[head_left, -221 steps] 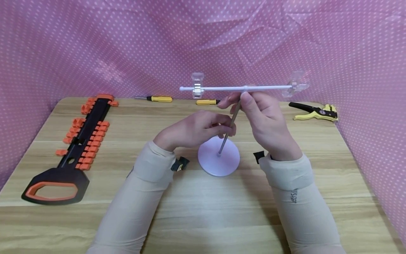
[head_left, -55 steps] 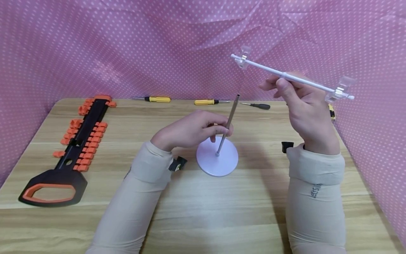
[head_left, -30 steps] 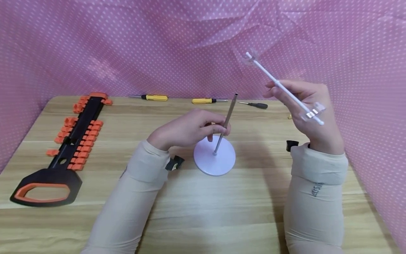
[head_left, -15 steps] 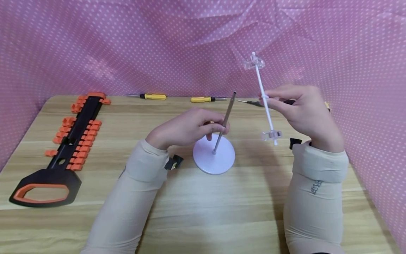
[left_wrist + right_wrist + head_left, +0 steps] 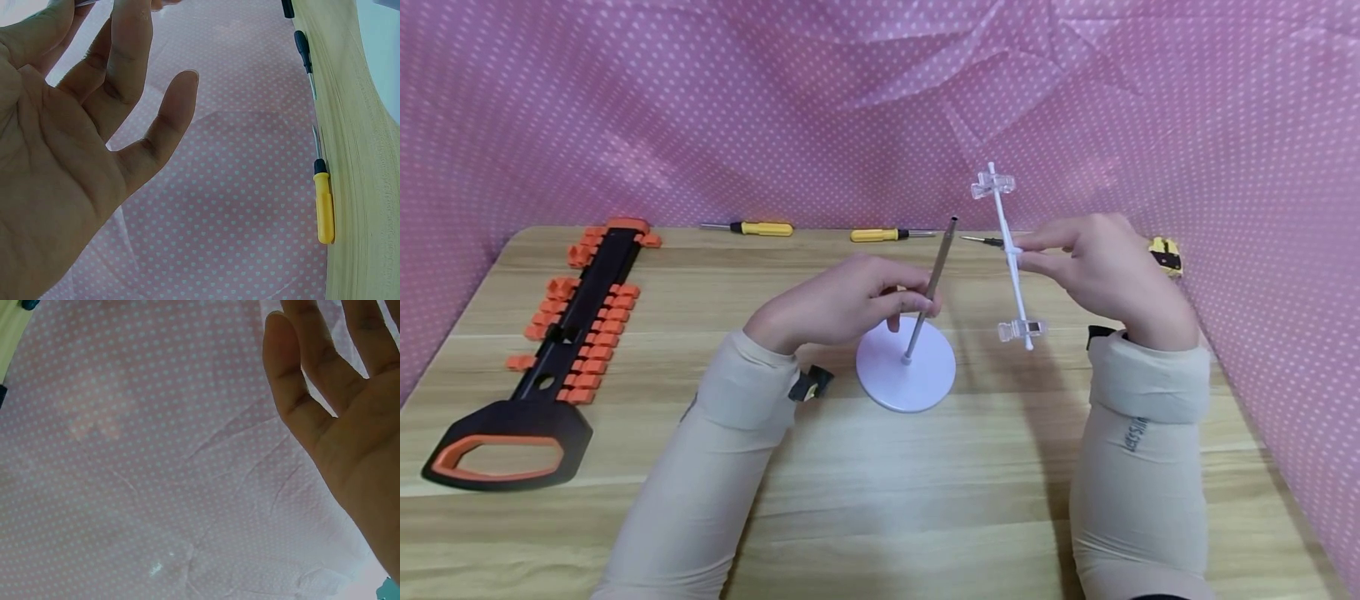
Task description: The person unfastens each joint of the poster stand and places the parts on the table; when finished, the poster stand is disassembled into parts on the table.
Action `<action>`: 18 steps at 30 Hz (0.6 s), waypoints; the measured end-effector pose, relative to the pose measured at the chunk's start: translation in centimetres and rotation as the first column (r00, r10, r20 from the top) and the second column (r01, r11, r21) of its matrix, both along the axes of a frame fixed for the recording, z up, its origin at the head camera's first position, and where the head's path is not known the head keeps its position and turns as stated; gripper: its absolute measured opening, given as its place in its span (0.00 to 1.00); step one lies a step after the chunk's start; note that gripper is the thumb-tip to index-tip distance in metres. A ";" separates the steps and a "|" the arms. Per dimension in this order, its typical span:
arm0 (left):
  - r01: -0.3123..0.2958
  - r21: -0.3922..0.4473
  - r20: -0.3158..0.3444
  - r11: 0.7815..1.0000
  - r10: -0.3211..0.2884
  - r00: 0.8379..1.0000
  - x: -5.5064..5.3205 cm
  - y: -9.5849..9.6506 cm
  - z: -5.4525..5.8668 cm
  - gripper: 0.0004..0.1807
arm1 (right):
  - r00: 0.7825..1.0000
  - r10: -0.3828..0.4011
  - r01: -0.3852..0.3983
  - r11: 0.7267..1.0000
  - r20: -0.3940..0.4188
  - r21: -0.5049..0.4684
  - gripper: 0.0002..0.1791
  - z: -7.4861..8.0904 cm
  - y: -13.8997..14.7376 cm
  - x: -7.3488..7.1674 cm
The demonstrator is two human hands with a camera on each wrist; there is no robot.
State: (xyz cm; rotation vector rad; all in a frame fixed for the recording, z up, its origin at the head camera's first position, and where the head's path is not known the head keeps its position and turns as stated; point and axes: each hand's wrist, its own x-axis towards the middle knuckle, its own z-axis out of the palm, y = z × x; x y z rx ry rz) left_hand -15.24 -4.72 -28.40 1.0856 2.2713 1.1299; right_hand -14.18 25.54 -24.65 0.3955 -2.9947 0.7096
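Observation:
In the head view my left hand (image 5: 842, 300) pinches a thin metal pole (image 5: 942, 262) between thumb and fingers, partway up. The pole leans a little to the right, its open top end bare, and rises from a round white base (image 5: 917, 387) on the table. To the right, my right hand (image 5: 1101, 271) holds a white crossbar (image 5: 1003, 221) by its middle with thumb and forefinger, apart from the pole. A clear plastic clip (image 5: 992, 185) sits near the bar's far end and another clear clip (image 5: 1021, 330) near its close end. In the right wrist view the bar is out of sight.
A black rack with orange clips (image 5: 583, 308) lies at the left. Along the back edge lie a yellow screwdriver (image 5: 766, 228), a second yellow screwdriver (image 5: 874, 236), a dark screwdriver (image 5: 992, 241) and a yellow-black plier-like tool (image 5: 1167, 255). A pink dotted cloth (image 5: 737, 108) hangs behind.
The crossbar, at the pole's top in the oldest frame, has come away in my right hand. It has turned from crosswise to nearly lengthwise and dropped lower. My left hand keeps its grip.

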 end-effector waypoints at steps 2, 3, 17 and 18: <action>-0.001 -0.001 0.000 1.000 0.001 1.000 0.0 0.0 0.0 0.09 | 1.000 -0.018 0.018 1.000 0.025 0.012 0.14 -0.1 0.1 -0.2; -0.002 -0.002 0.002 1.000 0.002 1.000 0.0 0.0 0.0 0.09 | 0.999 -0.028 0.027 1.000 0.040 0.015 0.14 -0.2 0.1 -0.3; -0.001 -0.004 0.002 1.000 0.001 1.000 0.1 0.0 0.1 0.09 | 0.983 0.001 -0.003 1.000 0.182 0.014 0.14 -1.1 1.0 -1.2; -0.001 -0.003 0.003 1.000 0.001 1.000 0.0 0.0 0.0 0.09 | 0.981 0.001 -0.005 1.000 0.196 0.021 0.14 -1.2 1.1 -1.3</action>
